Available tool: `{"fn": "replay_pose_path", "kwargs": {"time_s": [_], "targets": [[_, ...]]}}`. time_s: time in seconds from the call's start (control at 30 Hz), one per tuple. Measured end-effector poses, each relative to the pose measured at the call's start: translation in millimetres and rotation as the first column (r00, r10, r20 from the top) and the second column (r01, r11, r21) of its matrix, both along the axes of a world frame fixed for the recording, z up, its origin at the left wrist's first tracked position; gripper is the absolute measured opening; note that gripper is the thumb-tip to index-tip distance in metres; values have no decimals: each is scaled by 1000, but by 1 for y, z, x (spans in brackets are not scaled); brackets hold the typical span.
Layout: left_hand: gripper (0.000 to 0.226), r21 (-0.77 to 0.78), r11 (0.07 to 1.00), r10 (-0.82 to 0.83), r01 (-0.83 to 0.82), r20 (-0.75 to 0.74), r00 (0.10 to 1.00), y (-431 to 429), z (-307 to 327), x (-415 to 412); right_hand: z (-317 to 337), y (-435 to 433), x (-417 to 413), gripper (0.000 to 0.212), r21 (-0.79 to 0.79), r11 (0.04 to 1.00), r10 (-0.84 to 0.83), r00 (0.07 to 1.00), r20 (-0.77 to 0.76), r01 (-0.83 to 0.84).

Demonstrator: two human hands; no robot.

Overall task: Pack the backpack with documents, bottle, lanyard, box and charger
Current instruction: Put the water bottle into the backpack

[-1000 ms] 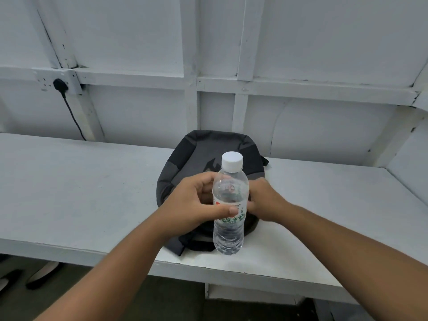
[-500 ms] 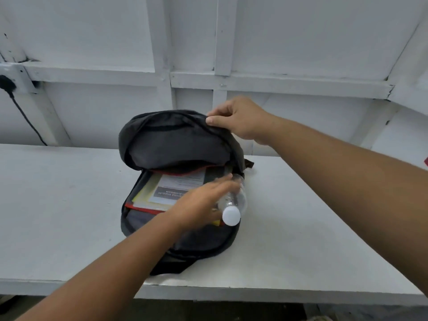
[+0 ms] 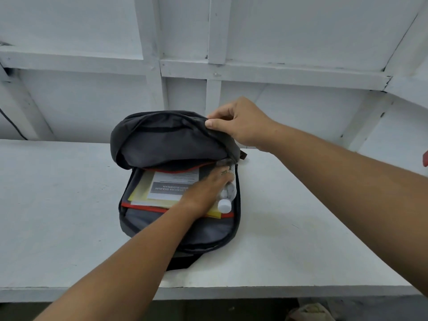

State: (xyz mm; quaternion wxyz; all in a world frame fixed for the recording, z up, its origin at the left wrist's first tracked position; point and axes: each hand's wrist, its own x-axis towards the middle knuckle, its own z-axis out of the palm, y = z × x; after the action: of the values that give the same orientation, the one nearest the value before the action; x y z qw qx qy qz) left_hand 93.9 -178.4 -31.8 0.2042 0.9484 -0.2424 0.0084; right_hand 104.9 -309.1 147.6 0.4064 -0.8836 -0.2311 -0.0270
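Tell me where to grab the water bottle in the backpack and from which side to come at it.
Grip the bottle around its neck, just behind the white cap. It lies on its side along the right wall of the backpack, cap toward the person, base tucked under the raised flap, so come from the near side, above.

A white table (image 3: pixel 58 205) is stretching across the view, its front edge running along the bottom. Behind it a white panelled wall (image 3: pixel 289 28) is rising, crossed by a horizontal rail (image 3: pixel 266 72). A black cable (image 3: pixel 10 122) is hanging down at the far left.
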Motion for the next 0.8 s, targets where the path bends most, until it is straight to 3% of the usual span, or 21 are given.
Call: {"fn": "replay_pose_path", "kwargs": {"time_s": [0.23, 0.37, 0.43, 0.5, 0.6, 0.67, 0.8], "targets": [[80, -43, 997, 51, -57, -125, 991, -10, 16, 9, -2, -3, -3, 16, -9, 1000, 11, 1000, 27, -11], [51, -316, 923, 226, -221, -20, 974, -2, -3, -46, -4, -7, -6, 14, -36, 999, 11, 999, 42, -9], [62, -252, 937, 253, -242, 12, 967, -4, -10, -60, -4, -5, -8, 13, -55, 998, 15, 999, 47, -13], [71, -80, 960, 271, -269, 5, 963, -11, -11, -46, -2, -4, -10, 14, -55, 998, 15, 999, 52, -12], [67, 69, 954, 296, -293, -34, 955, -19, -4, -22, -5, -11, -17, 15, -38, 999, 24, 999, 37, -23], [61, 83, 949, 308, -304, -44, 950, -22, -1, -14, -10, -14, -22, 14, -35, 999, 36, 999, 35, -35], [30, -57, 952, 297, -301, -60, 953, -33, 5, 15, -18, -15, -26, 15, -49, 998, 29, 999, 40, -27]]}}
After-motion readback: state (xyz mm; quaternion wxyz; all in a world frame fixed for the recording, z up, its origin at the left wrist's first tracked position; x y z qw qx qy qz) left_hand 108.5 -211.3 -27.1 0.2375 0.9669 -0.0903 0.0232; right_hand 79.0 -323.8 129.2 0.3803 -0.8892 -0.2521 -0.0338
